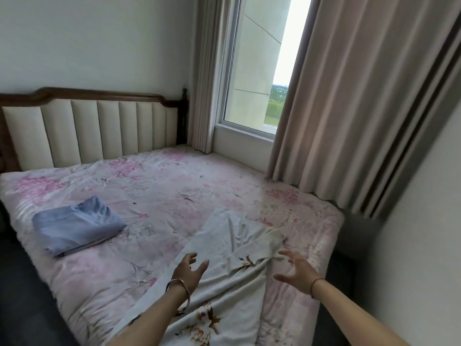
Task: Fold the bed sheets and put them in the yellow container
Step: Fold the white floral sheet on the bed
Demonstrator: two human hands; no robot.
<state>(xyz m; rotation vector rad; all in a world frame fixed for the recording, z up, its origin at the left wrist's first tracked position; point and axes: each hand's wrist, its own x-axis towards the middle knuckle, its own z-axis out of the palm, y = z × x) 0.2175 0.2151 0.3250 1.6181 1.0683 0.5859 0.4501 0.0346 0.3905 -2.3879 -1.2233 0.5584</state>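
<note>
A pale floral bed sheet (pixel 232 248) lies rumpled in a long strip down the near right part of the bed, over the pink flowered bed cover (pixel 159 186). My left hand (pixel 188 270) hovers over the sheet's left edge with fingers spread and holds nothing. My right hand (pixel 298 269) hovers near the sheet's right edge, fingers also spread and empty. A folded blue-grey sheet (pixel 74 224) rests on the left side of the bed. No yellow container is in view.
A padded headboard (pixel 94 131) with a dark wooden frame stands at the far end. A window (pixel 254 66) and beige curtains (pixel 349 108) run along the bed's right side. A dark strip of floor (pixel 22 295) borders the left.
</note>
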